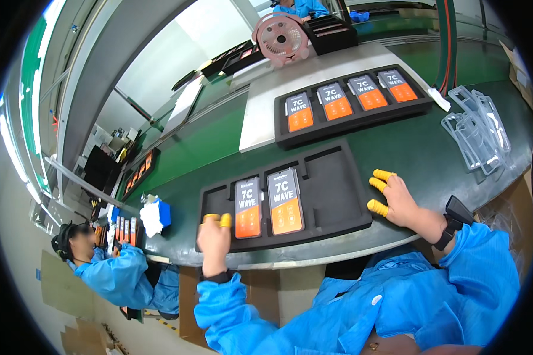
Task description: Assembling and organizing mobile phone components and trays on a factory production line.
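A black foam tray (pixel 334 201) lies before me on the green bench. In its left half rest two slim phone-shaped devices, a left one (pixel 248 207) and a right one (pixel 285 201), both faced in grey and orange. My left hand (pixel 214 239), with yellow finger cots, is at the tray's left front edge beside the left device. Its visible fingertips are apart and no held object shows. Just off the tray's right side, my right hand (pixel 401 204) hovers over or rests on the bench; its fingers, also in yellow cots, are spread and hold nothing.
Behind stands another black tray (pixel 352 121) with several similar devices on a pale board (pixel 260 112). Clear plastic frames (pixel 479 130) are piled at right. A pink fan (pixel 281 39) stands at the back, a blue bin (pixel 163 213) at left. A co-worker (pixel 118 272) sits at left.
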Demonstrator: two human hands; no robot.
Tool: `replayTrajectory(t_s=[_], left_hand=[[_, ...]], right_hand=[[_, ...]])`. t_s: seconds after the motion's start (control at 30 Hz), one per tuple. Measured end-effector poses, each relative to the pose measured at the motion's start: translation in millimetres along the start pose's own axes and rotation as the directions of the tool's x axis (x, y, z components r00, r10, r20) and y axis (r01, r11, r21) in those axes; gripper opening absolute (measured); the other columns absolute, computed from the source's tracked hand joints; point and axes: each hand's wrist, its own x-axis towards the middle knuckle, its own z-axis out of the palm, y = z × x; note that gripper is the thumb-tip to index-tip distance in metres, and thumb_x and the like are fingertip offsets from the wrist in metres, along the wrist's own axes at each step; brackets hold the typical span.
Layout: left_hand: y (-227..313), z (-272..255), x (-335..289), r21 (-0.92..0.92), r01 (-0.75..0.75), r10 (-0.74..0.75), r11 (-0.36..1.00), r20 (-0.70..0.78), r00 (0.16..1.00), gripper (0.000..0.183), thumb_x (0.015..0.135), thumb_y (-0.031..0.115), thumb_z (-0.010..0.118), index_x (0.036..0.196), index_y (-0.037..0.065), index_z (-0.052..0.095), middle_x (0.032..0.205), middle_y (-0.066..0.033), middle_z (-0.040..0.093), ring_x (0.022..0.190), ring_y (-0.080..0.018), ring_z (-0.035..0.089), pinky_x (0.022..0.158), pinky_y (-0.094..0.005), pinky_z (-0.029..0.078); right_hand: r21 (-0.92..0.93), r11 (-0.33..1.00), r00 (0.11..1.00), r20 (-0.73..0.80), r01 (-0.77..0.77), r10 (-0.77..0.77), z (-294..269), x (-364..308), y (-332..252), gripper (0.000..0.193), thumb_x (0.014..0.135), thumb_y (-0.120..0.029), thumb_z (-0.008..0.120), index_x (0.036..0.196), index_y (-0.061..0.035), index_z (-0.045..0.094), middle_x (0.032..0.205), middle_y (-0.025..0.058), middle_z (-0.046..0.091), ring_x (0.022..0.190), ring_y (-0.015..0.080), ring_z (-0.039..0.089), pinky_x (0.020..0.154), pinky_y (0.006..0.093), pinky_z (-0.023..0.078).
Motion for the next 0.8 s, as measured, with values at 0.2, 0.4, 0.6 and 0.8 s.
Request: replayTrajectory(t_s=[0.2, 0.4, 0.6, 0.8], left_hand=[[-158, 61, 19, -0.089, 0.183, -0.195, 0.979, -0.154, 0.969, 0.042, 0.079, 0.031, 0.052, 0.099, -0.006, 0.049, 0.095, -0.0200, 0.053, 0.091, -0.0306, 0.050, 0.078, -0.0384, 0.039], [-127, 0, -27, -0.817, 0.501, -0.317, 0.284, 0.413, 0.854, 0.033, 0.080, 0.023, 0.051, 0.103, -0.001, 0.050, 0.095, -0.0127, 0.056, 0.084, -0.0235, 0.056, 0.071, -0.0354, 0.046], [-60, -24, -34, -0.956, 0.292, -0.115, -0.040, 0.294, 0.949, 0.030, 0.079, 0.015, 0.051, 0.104, -0.002, 0.050, 0.099, -0.0108, 0.055, 0.089, -0.0218, 0.055, 0.079, -0.0345, 0.044], [57, -7, 71, -0.991, 0.107, 0.053, -0.085, 0.102, 0.993, 0.024, 0.080, 0.012, 0.049, 0.101, 0.000, 0.052, 0.094, -0.0062, 0.056, 0.086, -0.0160, 0.054, 0.078, -0.0286, 0.042]], right_hand=[[-0.017, 0.998, 0.979, 0.198, -0.054, 0.056, 3, -2, -28, 0.070, 0.075, -0.052, 0.049, 0.105, 0.0110, 0.048, 0.122, 0.0282, 0.033, 0.111, 0.0376, 0.033, 0.096, 0.0410, 0.023], [0.536, 0.754, 0.915, 0.094, -0.379, 0.393, 0, 11, -20, 0.072, 0.076, -0.033, 0.059, 0.121, 0.0122, 0.026, 0.125, 0.0277, 0.028, 0.118, 0.0350, 0.028, 0.099, 0.0344, 0.022], [0.713, 0.701, 0.936, -0.250, 0.006, 0.247, -81, 9, -3, 0.062, 0.075, -0.017, 0.062, 0.123, 0.0058, 0.030, 0.123, 0.0161, 0.035, 0.117, 0.0226, 0.032, 0.097, 0.0303, 0.024], [0.862, 0.457, 0.742, -0.452, 0.220, 0.496, -133, 79, 92, 0.043, 0.074, -0.005, 0.056, 0.115, 0.0014, 0.045, 0.099, 0.0074, 0.054, 0.088, 0.0109, 0.051, 0.077, 0.0224, 0.039]])
